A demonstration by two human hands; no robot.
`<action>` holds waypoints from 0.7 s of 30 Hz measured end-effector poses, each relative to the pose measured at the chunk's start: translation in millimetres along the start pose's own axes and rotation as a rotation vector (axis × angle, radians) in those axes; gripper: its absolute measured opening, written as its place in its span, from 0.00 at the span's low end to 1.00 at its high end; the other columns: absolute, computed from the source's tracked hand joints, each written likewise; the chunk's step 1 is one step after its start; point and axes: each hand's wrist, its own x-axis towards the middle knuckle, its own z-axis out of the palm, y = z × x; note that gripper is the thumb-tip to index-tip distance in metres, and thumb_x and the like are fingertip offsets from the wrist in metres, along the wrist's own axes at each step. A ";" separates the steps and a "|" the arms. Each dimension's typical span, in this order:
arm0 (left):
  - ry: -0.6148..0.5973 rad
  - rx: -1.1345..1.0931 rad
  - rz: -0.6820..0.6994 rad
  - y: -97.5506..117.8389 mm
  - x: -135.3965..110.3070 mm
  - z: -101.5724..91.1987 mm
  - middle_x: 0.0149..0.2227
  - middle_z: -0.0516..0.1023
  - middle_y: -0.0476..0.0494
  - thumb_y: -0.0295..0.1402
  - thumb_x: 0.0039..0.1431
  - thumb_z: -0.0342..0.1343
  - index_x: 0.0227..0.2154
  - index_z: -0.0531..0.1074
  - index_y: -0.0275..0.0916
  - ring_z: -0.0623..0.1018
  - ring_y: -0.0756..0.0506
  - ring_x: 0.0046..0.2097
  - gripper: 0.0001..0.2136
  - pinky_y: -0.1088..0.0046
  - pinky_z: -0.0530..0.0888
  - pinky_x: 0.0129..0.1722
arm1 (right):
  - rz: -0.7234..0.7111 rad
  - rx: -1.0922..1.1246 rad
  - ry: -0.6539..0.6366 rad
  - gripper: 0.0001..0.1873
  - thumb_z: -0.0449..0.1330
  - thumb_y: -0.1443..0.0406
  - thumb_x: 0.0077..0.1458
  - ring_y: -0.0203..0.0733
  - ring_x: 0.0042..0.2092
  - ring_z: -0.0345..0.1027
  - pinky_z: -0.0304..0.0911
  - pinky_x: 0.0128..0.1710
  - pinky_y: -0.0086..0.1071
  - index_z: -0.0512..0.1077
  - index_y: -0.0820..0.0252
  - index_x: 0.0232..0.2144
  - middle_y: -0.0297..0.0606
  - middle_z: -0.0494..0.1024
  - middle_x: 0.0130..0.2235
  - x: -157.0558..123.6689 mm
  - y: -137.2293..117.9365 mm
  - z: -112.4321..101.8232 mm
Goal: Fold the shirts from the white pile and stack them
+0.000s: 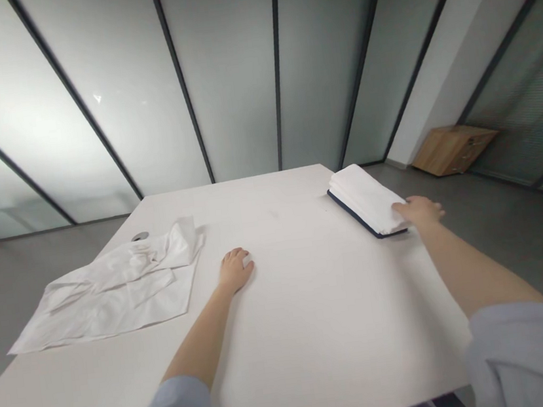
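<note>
My left hand (236, 270) rests on the white tabletop (305, 318) near the middle, thumb apart from the fingers, holding nothing I can see. At the table's right side, my right hand (419, 210) touches the near right corner of a folded white cloth (367, 198). Its thumb lies on the cloth while the other fingers point away to the right, apart from the thumb. Beneath the folded cloth shows the edge of something flat and dark blue (356, 217). A crumpled white cloth, perhaps a garment, (119, 291) is spread out left of my left hand.
A small round grey object (140, 236) lies behind the crumpled cloth. Frosted glass panels (231, 76) with dark frames stand beyond the table. A wooden cabinet (453, 149) sits on the grey floor at the far right.
</note>
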 end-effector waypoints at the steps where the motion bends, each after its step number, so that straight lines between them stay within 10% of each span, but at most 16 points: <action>1: 0.000 -0.001 0.000 -0.1 0.0 0.1 0.56 0.70 0.38 0.36 0.59 0.51 0.50 0.71 0.40 0.68 0.38 0.57 0.17 0.59 0.64 0.58 | 0.041 -0.055 -0.060 0.09 0.63 0.66 0.45 0.60 0.46 0.63 0.53 0.40 0.50 0.76 0.67 0.31 0.62 0.74 0.39 1.7 -3.5 -4.7; 3: 0.000 -0.002 -0.001 -0.1 0.1 0.0 0.56 0.70 0.38 0.36 0.59 0.51 0.50 0.71 0.39 0.68 0.38 0.57 0.17 0.59 0.64 0.58 | 0.049 -0.112 -0.117 0.10 0.61 0.68 0.47 0.59 0.47 0.64 0.54 0.41 0.48 0.76 0.67 0.35 0.63 0.74 0.42 2.4 -17.8 -15.1; 8: 0.000 -0.002 0.008 1.4 0.5 -1.3 0.56 0.70 0.38 0.36 0.59 0.52 0.49 0.71 0.39 0.68 0.38 0.57 0.17 0.59 0.64 0.58 | -0.439 0.051 0.015 0.13 0.57 0.68 0.52 0.49 0.42 0.68 0.60 0.40 0.40 0.76 0.65 0.39 0.54 0.75 0.45 -30.5 -79.8 -29.2; 13: 0.008 -0.018 0.008 2.5 0.6 -1.2 0.55 0.70 0.37 0.36 0.58 0.52 0.51 0.69 0.38 0.69 0.38 0.57 0.18 0.58 0.64 0.57 | -0.858 0.499 -0.372 0.19 0.53 0.59 0.59 0.46 0.44 0.71 0.68 0.38 0.34 0.71 0.58 0.50 0.42 0.78 0.44 -95.2 -129.7 -13.1; 21: 0.108 -0.158 0.207 7.3 -2.4 -1.7 0.54 0.71 0.38 0.43 0.58 0.53 0.54 0.66 0.39 0.69 0.40 0.56 0.23 0.59 0.66 0.57 | -0.704 0.136 -0.559 0.30 0.57 0.54 0.56 0.55 0.63 0.55 0.54 0.59 0.48 0.64 0.61 0.58 0.53 0.61 0.62 -152.7 -131.8 60.3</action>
